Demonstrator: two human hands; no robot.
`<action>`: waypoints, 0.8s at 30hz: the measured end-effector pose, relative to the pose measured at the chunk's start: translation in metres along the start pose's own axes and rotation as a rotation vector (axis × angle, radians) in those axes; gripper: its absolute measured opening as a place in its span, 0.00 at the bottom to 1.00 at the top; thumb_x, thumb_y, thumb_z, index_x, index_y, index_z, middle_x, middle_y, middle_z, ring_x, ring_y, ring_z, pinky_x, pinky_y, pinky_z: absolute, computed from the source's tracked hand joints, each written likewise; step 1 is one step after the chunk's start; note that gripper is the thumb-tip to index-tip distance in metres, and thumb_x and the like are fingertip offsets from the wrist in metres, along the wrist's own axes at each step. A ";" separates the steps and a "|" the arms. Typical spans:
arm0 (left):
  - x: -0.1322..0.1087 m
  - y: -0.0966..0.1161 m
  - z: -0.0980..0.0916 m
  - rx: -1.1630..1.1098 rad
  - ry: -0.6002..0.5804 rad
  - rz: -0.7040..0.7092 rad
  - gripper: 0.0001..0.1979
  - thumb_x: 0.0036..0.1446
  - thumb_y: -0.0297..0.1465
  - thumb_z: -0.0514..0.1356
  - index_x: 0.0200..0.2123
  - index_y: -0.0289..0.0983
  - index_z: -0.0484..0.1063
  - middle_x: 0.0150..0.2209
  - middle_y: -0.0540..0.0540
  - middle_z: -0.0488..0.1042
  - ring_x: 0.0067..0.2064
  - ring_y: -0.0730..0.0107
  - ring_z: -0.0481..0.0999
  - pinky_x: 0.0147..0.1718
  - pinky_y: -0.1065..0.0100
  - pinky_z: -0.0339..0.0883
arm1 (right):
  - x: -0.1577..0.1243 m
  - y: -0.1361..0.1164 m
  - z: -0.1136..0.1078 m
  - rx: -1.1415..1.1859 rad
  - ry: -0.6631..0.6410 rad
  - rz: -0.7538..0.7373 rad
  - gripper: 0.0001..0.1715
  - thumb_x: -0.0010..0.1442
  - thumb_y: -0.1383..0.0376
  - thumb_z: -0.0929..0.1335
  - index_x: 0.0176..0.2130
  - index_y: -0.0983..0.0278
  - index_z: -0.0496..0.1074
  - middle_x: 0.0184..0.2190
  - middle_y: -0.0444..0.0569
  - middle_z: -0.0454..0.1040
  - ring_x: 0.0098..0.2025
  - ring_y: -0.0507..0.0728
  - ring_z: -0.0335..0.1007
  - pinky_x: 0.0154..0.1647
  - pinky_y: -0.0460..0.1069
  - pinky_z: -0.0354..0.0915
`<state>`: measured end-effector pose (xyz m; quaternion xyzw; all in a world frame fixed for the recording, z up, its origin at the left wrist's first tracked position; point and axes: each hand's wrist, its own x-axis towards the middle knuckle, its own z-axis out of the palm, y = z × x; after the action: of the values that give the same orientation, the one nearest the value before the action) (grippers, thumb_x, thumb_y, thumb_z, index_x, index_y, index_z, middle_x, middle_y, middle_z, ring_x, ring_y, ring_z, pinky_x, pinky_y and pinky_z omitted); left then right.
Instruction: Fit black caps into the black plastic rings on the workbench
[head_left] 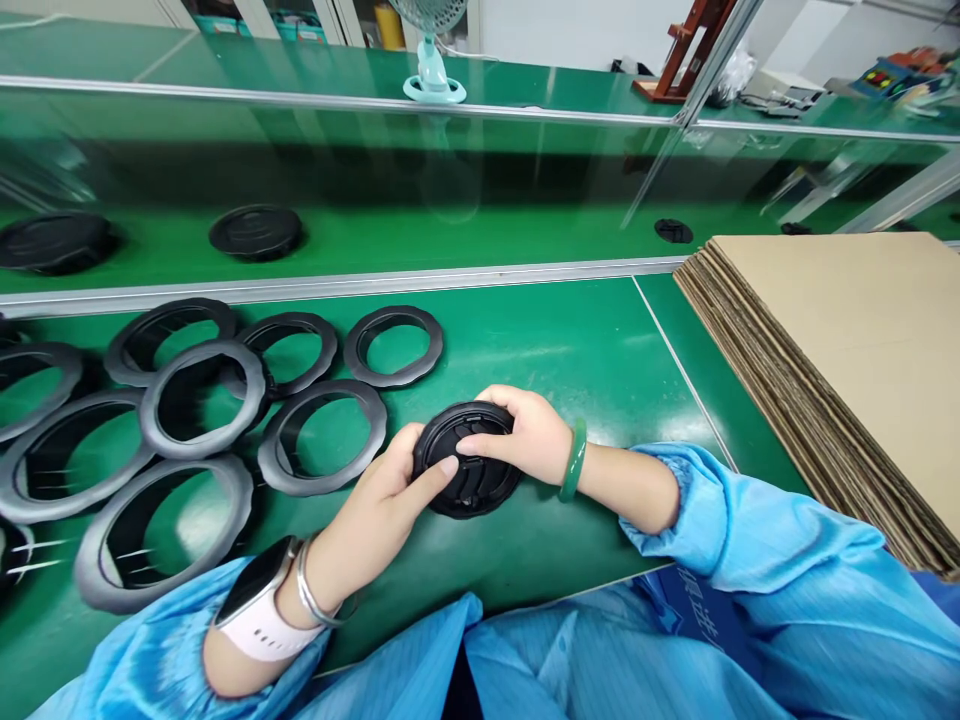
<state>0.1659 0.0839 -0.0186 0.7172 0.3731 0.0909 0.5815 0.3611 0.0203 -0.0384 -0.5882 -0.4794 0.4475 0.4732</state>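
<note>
A round black plastic disc (480, 488) with a raised rim and curved slats across its face is held above the green table, tilted toward me. My left hand (394, 478) grips its left edge, thumb lying on the face. On the upper right side my right hand (531, 435) grips it too, its thumb pressed near the middle. The fingers behind the disc are mostly hidden. Just left of my left hand lies a black ring (375, 415), one of several wavy-edged rings on the table.
More rings, such as a stacked one (154, 405), spread across the left. Black round parts (255, 232) sit on the strip behind the metal rail (495, 275). A stack of cardboard sheets (847, 300) stands at right. A small fan (433, 70) is on the upper shelf.
</note>
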 end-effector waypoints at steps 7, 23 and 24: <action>0.001 0.002 0.001 0.063 0.098 0.011 0.13 0.64 0.42 0.52 0.40 0.40 0.67 0.35 0.51 0.69 0.39 0.64 0.68 0.38 0.65 0.62 | 0.003 0.001 -0.007 0.013 -0.144 -0.037 0.19 0.51 0.59 0.77 0.40 0.63 0.73 0.35 0.44 0.75 0.38 0.57 0.72 0.40 0.49 0.68; 0.012 0.005 0.021 -0.254 0.204 -0.070 0.14 0.58 0.42 0.61 0.33 0.37 0.65 0.30 0.53 0.65 0.33 0.71 0.65 0.33 0.68 0.61 | 0.001 0.000 -0.010 -0.225 -0.087 -0.238 0.15 0.56 0.66 0.77 0.43 0.62 0.74 0.39 0.45 0.75 0.43 0.59 0.70 0.45 0.52 0.64; 0.012 0.005 0.021 -0.261 0.207 -0.078 0.14 0.57 0.42 0.61 0.32 0.37 0.65 0.29 0.53 0.65 0.32 0.72 0.64 0.32 0.69 0.60 | 0.001 0.000 -0.010 -0.226 -0.083 -0.234 0.14 0.56 0.66 0.77 0.43 0.62 0.74 0.38 0.45 0.75 0.43 0.59 0.70 0.45 0.52 0.64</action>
<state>0.1889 0.0752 -0.0242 0.6074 0.4436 0.1894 0.6311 0.3711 0.0197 -0.0367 -0.5589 -0.6111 0.3565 0.4326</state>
